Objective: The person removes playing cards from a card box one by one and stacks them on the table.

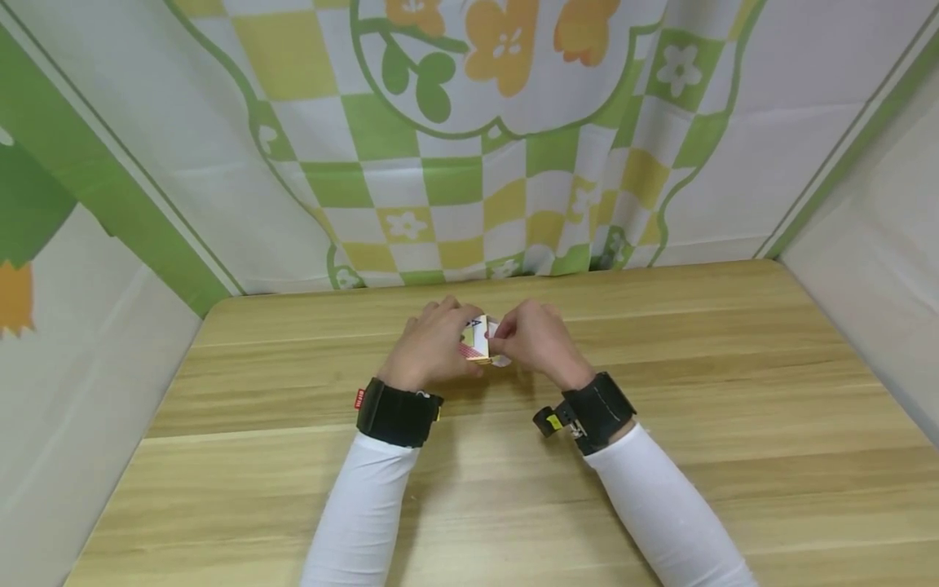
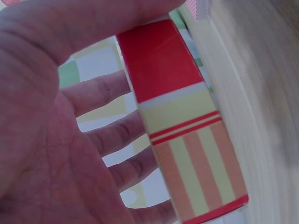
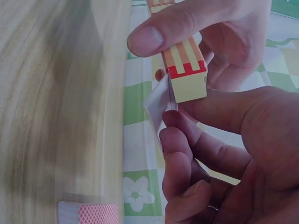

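A small playing-card box [image 1: 477, 333], with an A on its face, is held up between both hands. My left hand [image 1: 434, 344] grips it, thumb on one side and fingers behind. In the left wrist view the narrow side of the box [image 2: 163, 65] shows red, cream and orange stripes. At its right end, my right hand [image 1: 539, 341] pinches a thin white flap [image 3: 158, 103] with its thumb and fingertips. The right thumb lies close against the cream end of the box [image 3: 189, 89]. Whatever is inside the box is hidden.
A pink lattice-patterned piece [image 3: 99, 213], perhaps a card, shows at the bottom of the right wrist view. Beneath the hands is a wooden table [image 1: 257, 481]. Behind it hangs a green-and-yellow checked curtain [image 1: 455, 179].
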The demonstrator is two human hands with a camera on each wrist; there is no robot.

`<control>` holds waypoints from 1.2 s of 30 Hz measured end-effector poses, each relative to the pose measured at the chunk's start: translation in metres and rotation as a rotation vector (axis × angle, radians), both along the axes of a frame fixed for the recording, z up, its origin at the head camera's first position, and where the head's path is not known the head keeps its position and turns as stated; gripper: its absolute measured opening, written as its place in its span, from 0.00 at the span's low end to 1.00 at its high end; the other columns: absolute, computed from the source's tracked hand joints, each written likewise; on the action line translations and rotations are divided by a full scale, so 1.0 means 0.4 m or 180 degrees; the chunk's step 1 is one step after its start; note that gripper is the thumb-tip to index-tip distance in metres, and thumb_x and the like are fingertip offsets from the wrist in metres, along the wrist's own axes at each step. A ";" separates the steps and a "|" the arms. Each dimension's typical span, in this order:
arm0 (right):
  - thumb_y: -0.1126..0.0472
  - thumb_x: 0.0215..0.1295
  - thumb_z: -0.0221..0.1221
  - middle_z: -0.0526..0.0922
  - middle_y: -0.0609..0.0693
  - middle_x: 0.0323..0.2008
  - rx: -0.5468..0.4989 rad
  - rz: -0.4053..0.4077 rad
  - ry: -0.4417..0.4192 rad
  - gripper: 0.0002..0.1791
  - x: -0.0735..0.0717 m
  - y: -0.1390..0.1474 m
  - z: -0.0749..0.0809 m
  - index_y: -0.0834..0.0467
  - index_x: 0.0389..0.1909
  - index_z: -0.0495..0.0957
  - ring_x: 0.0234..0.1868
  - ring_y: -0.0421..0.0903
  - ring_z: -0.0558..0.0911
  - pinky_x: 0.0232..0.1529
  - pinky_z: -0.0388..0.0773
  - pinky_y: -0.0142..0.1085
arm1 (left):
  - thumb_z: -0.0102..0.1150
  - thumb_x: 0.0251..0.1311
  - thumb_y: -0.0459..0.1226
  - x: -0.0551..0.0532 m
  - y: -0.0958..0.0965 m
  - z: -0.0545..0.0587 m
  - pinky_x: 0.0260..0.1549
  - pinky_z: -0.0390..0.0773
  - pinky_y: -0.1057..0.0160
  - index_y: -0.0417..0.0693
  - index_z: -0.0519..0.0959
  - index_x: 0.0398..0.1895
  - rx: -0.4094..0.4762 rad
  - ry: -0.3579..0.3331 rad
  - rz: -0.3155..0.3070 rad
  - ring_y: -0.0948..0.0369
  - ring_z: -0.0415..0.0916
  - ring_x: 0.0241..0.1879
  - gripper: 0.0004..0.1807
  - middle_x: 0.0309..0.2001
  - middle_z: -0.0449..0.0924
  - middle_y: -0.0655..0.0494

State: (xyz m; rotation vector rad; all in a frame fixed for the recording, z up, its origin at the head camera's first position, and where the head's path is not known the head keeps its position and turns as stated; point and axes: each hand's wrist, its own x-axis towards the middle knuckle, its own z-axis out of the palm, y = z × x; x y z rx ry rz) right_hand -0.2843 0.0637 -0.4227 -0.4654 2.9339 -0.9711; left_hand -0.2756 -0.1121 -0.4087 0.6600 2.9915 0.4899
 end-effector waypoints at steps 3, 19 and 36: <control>0.50 0.50 0.63 0.78 0.38 0.20 0.0006 -0.0014 -0.0118 0.08 -0.001 0.002 0.004 0.48 0.19 0.81 0.23 0.41 0.74 0.27 0.68 0.35 | 0.73 0.32 0.49 0.000 0.001 0.000 0.39 0.63 0.52 0.57 0.72 0.56 -0.0001 -0.0010 0.0001 0.58 0.63 0.43 0.40 0.44 0.68 0.59; 0.50 0.54 0.62 0.79 0.50 0.33 -0.0560 -0.0055 -0.0871 0.11 -0.011 0.071 0.028 0.55 0.27 0.79 0.32 0.48 0.76 0.31 0.72 0.38 | 0.73 0.33 0.49 -0.001 -0.007 0.007 0.41 0.64 0.51 0.55 0.70 0.59 0.0054 -0.0082 0.0117 0.56 0.63 0.44 0.42 0.45 0.67 0.58; 0.51 0.43 0.69 0.72 0.49 0.53 0.0491 0.0957 0.0545 0.21 0.002 0.065 0.060 0.50 0.41 0.78 0.56 0.50 0.67 0.52 0.64 0.44 | 0.73 0.33 0.49 -0.001 -0.013 0.007 0.42 0.65 0.50 0.56 0.70 0.58 0.0015 -0.0067 0.0124 0.56 0.63 0.45 0.41 0.46 0.68 0.58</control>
